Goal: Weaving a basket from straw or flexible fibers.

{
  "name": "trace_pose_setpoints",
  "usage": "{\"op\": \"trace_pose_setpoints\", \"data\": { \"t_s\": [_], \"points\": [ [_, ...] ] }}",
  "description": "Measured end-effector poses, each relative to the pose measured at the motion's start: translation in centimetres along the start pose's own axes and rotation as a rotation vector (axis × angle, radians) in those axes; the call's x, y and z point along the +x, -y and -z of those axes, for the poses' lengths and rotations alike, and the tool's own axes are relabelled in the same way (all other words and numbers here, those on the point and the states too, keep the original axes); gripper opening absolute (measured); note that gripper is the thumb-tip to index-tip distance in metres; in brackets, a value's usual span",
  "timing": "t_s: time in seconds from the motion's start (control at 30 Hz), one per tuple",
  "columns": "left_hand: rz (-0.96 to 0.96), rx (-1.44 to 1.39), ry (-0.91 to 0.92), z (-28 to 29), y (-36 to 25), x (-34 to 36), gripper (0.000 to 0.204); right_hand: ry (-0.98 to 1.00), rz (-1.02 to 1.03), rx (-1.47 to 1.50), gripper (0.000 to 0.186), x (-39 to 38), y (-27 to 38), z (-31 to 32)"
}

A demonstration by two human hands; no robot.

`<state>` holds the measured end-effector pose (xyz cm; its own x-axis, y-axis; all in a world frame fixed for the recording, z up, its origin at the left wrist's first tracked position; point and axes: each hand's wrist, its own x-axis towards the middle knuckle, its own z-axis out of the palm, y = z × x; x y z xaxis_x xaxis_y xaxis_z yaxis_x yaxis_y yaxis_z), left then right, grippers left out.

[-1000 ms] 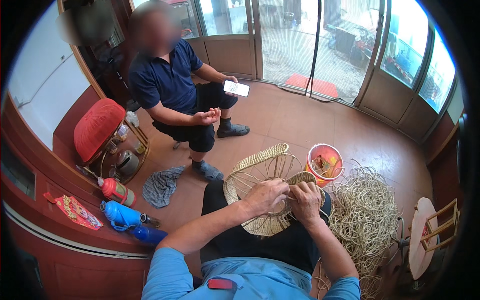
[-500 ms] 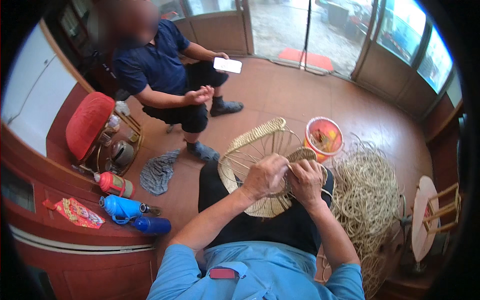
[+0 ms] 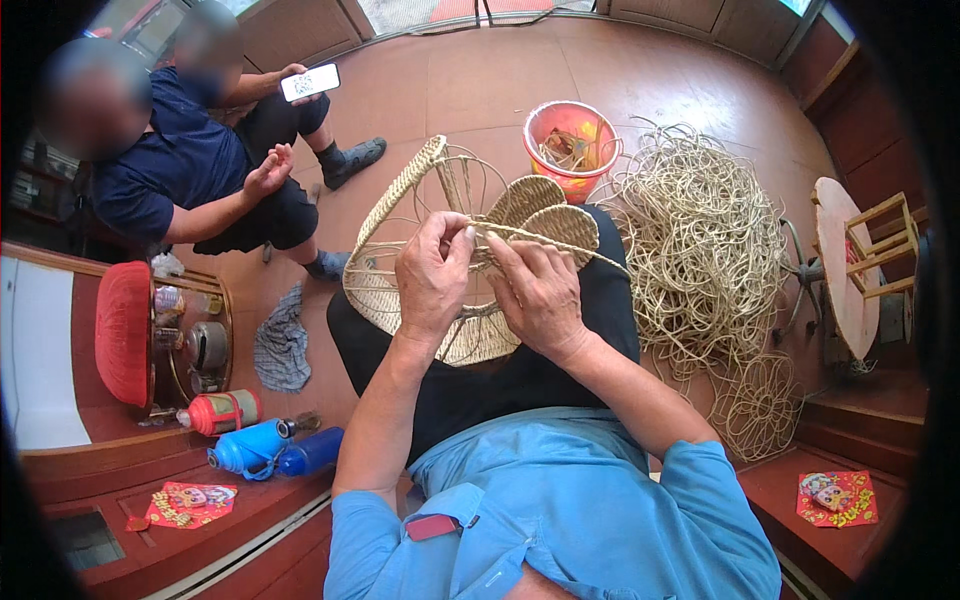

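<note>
At frame centre, your left hand (image 3: 432, 275) and right hand (image 3: 540, 295) are both closed on the light, springy wicker frame (image 3: 400, 250) in your lap; grip its stiff rim, not loose strands.

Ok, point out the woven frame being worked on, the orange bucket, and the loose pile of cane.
woven frame (image 3: 400, 200), head view, on its braided outer rim.
orange bucket (image 3: 548, 120), head view, on its left wall.
pile of cane (image 3: 700, 250), head view, in the middle of the tangled strands.
</note>
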<state>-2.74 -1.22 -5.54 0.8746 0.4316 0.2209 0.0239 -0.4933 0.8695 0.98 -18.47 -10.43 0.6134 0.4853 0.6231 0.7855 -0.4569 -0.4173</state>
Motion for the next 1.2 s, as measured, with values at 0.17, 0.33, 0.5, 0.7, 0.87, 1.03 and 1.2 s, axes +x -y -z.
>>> {"op": "trace_pose_setpoints", "data": {
  "t_s": [0.17,0.33,0.5,0.7,0.87,1.03,1.2],
  "points": [
    [-0.202,0.162,-0.094,0.1,-0.3,1.2,0.009,0.116,0.01,-0.035,0.054,1.0,0.2,-0.4],
    [-0.495,0.727,-0.146,-0.8,0.9,1.3,0.017,0.161,-0.008,-0.046,0.056,1.2,0.7,-0.5],
    [-0.515,0.92,-0.18,-2.8,0.7,1.0,0.028,0.107,-0.005,0.007,0.032,1.5,-0.3,-0.7],
    [-0.401,0.748,-0.079,-1.8,0.8,2.0,0.04,0.15,-0.015,0.04,0.021,3.1,-0.1,-1.0],
    [-0.617,0.681,-0.089,-3.0,1.6,1.5,0.048,0.022,-0.014,-0.007,0.026,2.2,-1.0,0.3],
    [-0.451,0.667,-0.073,1.1,4.1,-3.3,0.053,0.082,0.016,0.132,0.025,1.3,0.7,-2.6],
    [-0.532,0.579,-0.142,-0.6,3.8,-2.9,0.054,0.037,-0.045,0.05,0.024,0.8,0.1,-0.7]
  ]
}}
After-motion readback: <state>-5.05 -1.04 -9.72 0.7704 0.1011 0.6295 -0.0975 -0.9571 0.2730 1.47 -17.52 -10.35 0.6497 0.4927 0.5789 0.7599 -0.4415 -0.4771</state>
